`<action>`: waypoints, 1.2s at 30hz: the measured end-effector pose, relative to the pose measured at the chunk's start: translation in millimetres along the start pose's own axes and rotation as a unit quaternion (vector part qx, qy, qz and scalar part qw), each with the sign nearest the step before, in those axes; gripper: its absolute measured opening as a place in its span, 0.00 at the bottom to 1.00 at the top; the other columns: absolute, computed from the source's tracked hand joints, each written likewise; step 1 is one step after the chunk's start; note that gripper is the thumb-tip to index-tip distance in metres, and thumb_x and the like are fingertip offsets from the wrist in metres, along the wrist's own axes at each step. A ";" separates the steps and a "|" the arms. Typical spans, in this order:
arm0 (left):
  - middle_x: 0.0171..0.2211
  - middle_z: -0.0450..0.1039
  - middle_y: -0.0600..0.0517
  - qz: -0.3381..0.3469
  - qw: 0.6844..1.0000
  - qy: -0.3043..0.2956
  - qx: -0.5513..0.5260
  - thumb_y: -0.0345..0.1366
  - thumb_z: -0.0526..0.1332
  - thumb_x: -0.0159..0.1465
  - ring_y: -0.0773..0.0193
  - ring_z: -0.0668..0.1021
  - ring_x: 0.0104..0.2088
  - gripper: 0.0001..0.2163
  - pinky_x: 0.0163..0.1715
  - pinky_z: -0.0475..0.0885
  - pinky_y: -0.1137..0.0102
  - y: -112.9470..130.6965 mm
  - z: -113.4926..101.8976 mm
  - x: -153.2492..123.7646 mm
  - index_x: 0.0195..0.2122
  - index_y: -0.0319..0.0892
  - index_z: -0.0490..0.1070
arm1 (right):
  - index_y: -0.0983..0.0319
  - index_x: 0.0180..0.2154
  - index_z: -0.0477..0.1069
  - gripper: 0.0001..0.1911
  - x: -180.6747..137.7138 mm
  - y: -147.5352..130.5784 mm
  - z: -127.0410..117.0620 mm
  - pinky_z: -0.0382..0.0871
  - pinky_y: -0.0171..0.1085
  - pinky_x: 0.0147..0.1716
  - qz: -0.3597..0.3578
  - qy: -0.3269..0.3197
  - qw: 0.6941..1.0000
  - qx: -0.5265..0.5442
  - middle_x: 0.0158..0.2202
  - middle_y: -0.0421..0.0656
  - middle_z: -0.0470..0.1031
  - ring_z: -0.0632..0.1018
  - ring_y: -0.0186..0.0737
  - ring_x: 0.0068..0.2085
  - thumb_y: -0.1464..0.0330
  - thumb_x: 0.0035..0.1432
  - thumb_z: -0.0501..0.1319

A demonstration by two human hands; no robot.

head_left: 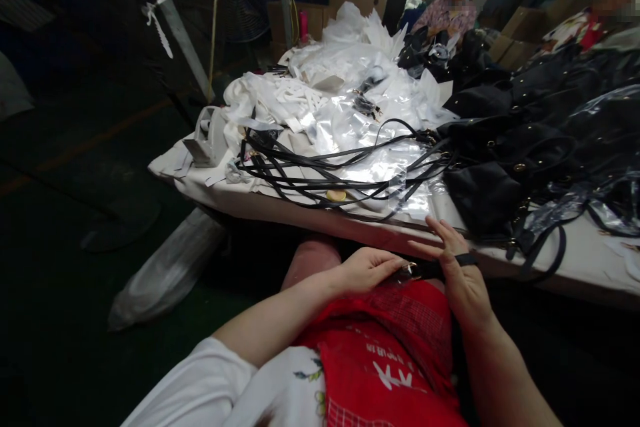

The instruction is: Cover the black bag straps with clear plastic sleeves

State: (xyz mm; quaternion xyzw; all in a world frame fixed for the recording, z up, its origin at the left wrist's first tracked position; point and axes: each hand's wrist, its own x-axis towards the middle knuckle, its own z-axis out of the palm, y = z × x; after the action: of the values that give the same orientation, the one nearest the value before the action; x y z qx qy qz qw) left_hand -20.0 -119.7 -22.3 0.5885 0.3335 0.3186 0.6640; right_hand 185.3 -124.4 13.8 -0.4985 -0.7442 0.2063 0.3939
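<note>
Low over my lap, my left hand (371,269) is closed in a pinch on the end of a black strap (429,270), beside its gold-coloured metal clasp (412,270). A bit of clear plastic seems to show at the clasp. My right hand (457,273) has its fingers stretched out, and the strap runs across it, held behind the thumb. Just beyond both hands is the edge of the white-covered table (320,217). A bundle of long black straps (320,163) lies along that edge, partly on clear plastic bags (405,180).
Black handbags (483,197) with gold-coloured fittings are heaped on the right. White wrapping and plastic (345,47) pile up at the back. A tape dispenser (207,137) stands at the left corner, near a metal post (175,20). A person (447,17) sits across the table.
</note>
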 end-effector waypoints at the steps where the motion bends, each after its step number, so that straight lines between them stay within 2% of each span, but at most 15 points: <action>1: 0.40 0.80 0.46 0.017 1.000 0.015 0.014 0.50 0.55 0.68 0.61 0.78 0.40 0.22 0.44 0.71 0.70 1.7 2.2 3.0 0.43 0.35 0.78 | 0.51 0.52 0.76 0.25 3.2 -1.2 1.4 0.44 0.56 0.67 0.000 0.005 1.000 0.001 0.64 0.40 0.65 0.60 0.53 0.67 0.54 0.71 0.43; 6: 0.33 0.76 0.49 0.084 0.989 0.098 0.066 0.49 0.52 0.69 0.65 0.75 0.33 0.22 0.37 0.69 0.73 19.3 8.2 16.8 0.37 0.35 0.76 | 0.51 0.48 0.79 0.27 22.9 -6.0 13.5 0.45 0.56 0.66 -0.041 0.003 0.999 -0.030 0.68 0.36 0.59 0.57 0.52 0.67 0.53 0.71 0.42; 10: 0.26 0.71 0.53 0.103 0.983 0.108 0.110 0.50 0.52 0.69 0.70 0.71 0.28 0.23 0.33 0.67 0.75 34.7 6.0 18.1 0.28 0.36 0.72 | 0.51 0.50 0.78 0.27 35.4 -13.3 20.9 0.40 0.57 0.67 -0.086 -0.001 0.994 -0.070 0.69 0.34 0.55 0.54 0.53 0.68 0.53 0.71 0.42; 12: 0.30 0.73 0.51 0.107 0.983 0.116 0.094 0.49 0.53 0.68 0.68 0.74 0.31 0.21 0.36 0.69 0.74 38.3 3.2 14.0 0.32 0.36 0.73 | 0.51 0.51 0.78 0.27 39.7 -18.7 21.1 0.41 0.57 0.67 -0.112 0.008 0.991 -0.068 0.69 0.34 0.55 0.54 0.53 0.68 0.53 0.72 0.42; 14: 0.38 0.76 0.48 0.119 0.983 0.118 0.069 0.47 0.54 0.68 0.63 0.76 0.41 0.17 0.44 0.70 0.70 40.0 -1.1 6.5 0.41 0.36 0.73 | 0.52 0.50 0.78 0.27 42.8 -23.9 20.0 0.41 0.58 0.66 -0.135 0.011 0.989 -0.063 0.68 0.35 0.57 0.56 0.53 0.67 0.53 0.71 0.43; 16: 0.49 0.74 0.44 0.130 0.982 0.110 0.085 0.43 0.58 0.67 0.58 0.75 0.50 0.16 0.52 0.69 0.66 41.1 -7.2 -3.1 0.49 0.37 0.71 | 0.52 0.50 0.78 0.27 44.9 -27.6 19.5 0.41 0.59 0.65 -0.148 0.005 0.987 -0.061 0.66 0.37 0.60 0.58 0.54 0.66 0.53 0.72 0.43; 18: 0.50 0.74 0.43 0.111 0.978 0.081 0.160 0.39 0.62 0.64 0.58 0.75 0.49 0.15 0.52 0.69 0.66 41.3 -14.1 -12.2 0.50 0.37 0.71 | 0.52 0.48 0.78 0.26 46.6 -29.4 20.1 0.41 0.60 0.65 -0.157 -0.008 0.986 -0.063 0.65 0.38 0.63 0.59 0.54 0.66 0.54 0.72 0.43; 21: 0.38 0.78 0.47 0.026 0.969 0.029 0.243 0.36 0.63 0.61 0.62 0.77 0.37 0.10 0.42 0.71 0.70 36.6 -22.4 -20.2 0.42 0.36 0.75 | 0.52 0.47 0.79 0.26 49.9 -30.4 20.9 0.39 0.60 0.65 -0.174 -0.024 0.982 -0.068 0.64 0.38 0.65 0.59 0.54 0.66 0.54 0.72 0.43; 23: 0.32 0.77 0.49 -0.015 0.977 0.009 0.213 0.34 0.63 0.61 0.66 0.77 0.32 0.07 0.37 0.71 0.73 29.6 -25.1 -21.0 0.37 0.35 0.75 | 0.53 0.51 0.76 0.25 53.1 -32.0 18.1 0.36 0.59 0.66 -0.183 -0.015 0.980 -0.076 0.63 0.39 0.65 0.59 0.55 0.66 0.54 0.71 0.44; 26: 0.29 0.75 0.52 -0.048 0.991 -0.020 0.122 0.33 0.63 0.59 0.68 0.75 0.29 0.05 0.33 0.70 0.75 17.5 -25.1 -18.7 0.33 0.35 0.74 | 0.56 0.59 0.69 0.26 59.0 -36.9 7.9 0.32 0.59 0.66 -0.173 0.029 0.979 -0.100 0.59 0.46 0.69 0.60 0.56 0.66 0.51 0.69 0.48; 29: 0.24 0.70 0.55 -0.082 0.993 -0.025 0.076 0.36 0.64 0.60 0.71 0.72 0.25 0.07 0.28 0.67 0.76 10.7 -23.5 -16.0 0.31 0.36 0.73 | 0.58 0.59 0.67 0.27 63.3 -41.6 -2.6 0.31 0.58 0.66 -0.156 0.055 0.979 -0.119 0.56 0.48 0.71 0.62 0.56 0.65 0.51 0.68 0.50; 36: 0.25 0.70 0.54 -0.050 0.997 -0.037 0.053 0.40 0.66 0.59 0.71 0.69 0.26 0.11 0.29 0.65 0.76 13.1 -23.9 -8.8 0.32 0.35 0.73 | 0.58 0.57 0.68 0.22 57.9 -45.1 4.6 0.36 0.59 0.65 -0.170 0.037 0.977 -0.121 0.52 0.48 0.75 0.64 0.55 0.64 0.56 0.69 0.51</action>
State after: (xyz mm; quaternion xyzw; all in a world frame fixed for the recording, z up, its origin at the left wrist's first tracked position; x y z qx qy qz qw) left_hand -45.0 -111.9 -10.7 0.6166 0.3543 0.2449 0.6590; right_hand 144.4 -90.5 64.6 -0.4160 -0.8223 0.0262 0.3873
